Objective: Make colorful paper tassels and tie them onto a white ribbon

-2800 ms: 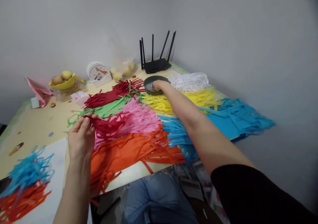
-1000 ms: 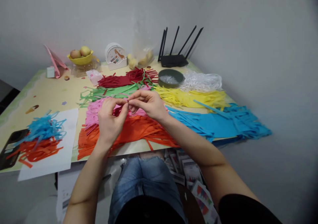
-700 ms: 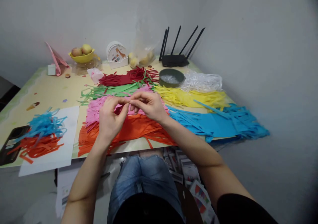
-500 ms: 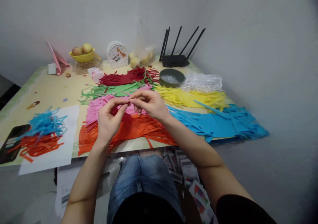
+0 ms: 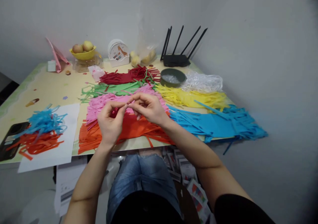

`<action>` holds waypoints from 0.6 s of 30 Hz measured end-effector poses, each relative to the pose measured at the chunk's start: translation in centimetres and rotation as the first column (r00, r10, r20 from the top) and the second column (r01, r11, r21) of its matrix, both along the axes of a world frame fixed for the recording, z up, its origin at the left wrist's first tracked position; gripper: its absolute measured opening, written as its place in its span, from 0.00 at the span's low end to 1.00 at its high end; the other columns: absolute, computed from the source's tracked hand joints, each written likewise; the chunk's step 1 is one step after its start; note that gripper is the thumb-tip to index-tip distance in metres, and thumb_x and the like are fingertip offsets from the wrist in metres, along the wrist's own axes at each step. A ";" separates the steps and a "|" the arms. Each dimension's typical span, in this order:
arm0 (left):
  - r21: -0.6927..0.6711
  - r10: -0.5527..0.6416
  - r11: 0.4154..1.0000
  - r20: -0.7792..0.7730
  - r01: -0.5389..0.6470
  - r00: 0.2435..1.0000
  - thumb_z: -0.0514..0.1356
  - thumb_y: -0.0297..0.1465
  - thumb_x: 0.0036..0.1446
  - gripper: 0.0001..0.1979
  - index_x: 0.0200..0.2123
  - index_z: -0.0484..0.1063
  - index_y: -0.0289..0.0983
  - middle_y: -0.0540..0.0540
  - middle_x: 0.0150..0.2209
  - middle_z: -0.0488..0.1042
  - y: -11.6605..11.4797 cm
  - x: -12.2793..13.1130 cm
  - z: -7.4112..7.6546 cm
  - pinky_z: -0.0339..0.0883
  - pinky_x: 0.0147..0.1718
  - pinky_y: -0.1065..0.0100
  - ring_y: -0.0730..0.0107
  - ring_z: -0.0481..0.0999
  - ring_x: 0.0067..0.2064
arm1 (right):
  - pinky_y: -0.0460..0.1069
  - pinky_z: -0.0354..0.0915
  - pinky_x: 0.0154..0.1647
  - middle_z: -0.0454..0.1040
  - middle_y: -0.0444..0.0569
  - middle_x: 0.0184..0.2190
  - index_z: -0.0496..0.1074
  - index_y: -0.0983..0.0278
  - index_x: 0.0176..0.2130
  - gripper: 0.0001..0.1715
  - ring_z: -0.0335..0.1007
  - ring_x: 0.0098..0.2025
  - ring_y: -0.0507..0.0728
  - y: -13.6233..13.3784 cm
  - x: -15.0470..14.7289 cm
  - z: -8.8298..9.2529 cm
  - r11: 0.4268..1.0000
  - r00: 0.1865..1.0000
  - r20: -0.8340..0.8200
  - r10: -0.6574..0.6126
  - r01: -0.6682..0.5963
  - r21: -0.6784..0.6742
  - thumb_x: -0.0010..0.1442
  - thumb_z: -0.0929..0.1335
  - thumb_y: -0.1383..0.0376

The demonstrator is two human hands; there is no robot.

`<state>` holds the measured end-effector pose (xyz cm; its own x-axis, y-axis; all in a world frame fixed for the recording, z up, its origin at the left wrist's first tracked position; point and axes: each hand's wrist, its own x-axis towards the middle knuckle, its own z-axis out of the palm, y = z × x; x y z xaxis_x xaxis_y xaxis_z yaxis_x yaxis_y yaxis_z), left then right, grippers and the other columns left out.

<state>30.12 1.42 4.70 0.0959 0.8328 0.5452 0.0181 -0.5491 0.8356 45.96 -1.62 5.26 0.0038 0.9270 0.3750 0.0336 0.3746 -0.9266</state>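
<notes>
My left hand point(image 5: 110, 121) and my right hand point(image 5: 149, 108) meet fingertip to fingertip above the fringed strips, each in a pinch. What lies between the fingertips is too small to make out; a bit of dark red shows below them. Under the hands are the pink fringed strips point(image 5: 98, 106) and the orange fringed strips point(image 5: 136, 128). Green fringed strips point(image 5: 116, 90) and dark red ones point(image 5: 116, 78) lie behind. To the right are yellow fringed strips point(image 5: 188, 96) and blue ones point(image 5: 213, 123).
At the left, blue cut pieces point(image 5: 47, 121) and orange ones point(image 5: 41, 143) lie on white paper point(image 5: 71, 128) beside a phone point(image 5: 11, 148). A dark green bowl point(image 5: 172, 73), clear strings point(image 5: 203, 81), a router point(image 5: 176, 60) and a yellow fruit bowl point(image 5: 83, 55) stand farther back.
My fingertips have shifted slightly left and down, still pinched together. The view has tilted a little; the strips on the table look unmoved.
</notes>
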 end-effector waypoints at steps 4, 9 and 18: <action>-0.091 -0.138 0.986 0.002 0.137 0.990 0.68 0.32 0.56 0.04 0.35 0.80 0.37 0.46 0.34 0.81 0.1 -0.3 -0.2 0.72 0.38 0.68 0.68 0.80 0.36 | 0.44 0.67 0.20 0.70 0.38 0.19 0.74 0.63 0.40 0.17 0.66 0.19 0.48 -0.2 0.0 -0.2 1.000 0.999 0.047 -0.024 0.023 0.018 0.62 0.71 0.52; -0.095 -0.036 0.995 0.064 0.042 0.997 0.70 0.30 0.53 0.05 0.31 0.76 0.37 0.48 0.30 0.79 0.0 -0.4 -0.5 0.72 0.37 0.70 0.71 0.80 0.34 | 0.44 0.61 0.24 0.72 0.41 0.21 0.79 0.64 0.41 0.10 0.66 0.21 0.47 -0.3 0.6 0.7 0.988 0.958 0.277 -0.075 0.035 0.148 0.62 0.72 0.60; -0.199 -0.283 0.932 0.122 0.303 0.951 0.72 0.31 0.50 0.10 0.35 0.77 0.37 0.47 0.35 0.81 0.6 -1.3 -0.5 0.74 0.41 0.71 0.70 0.81 0.38 | 0.42 0.55 0.23 0.68 0.39 0.19 0.75 0.67 0.34 0.07 0.59 0.20 0.45 -0.5 1.0 2.7 0.994 0.911 0.407 -0.060 0.017 0.108 0.61 0.70 0.65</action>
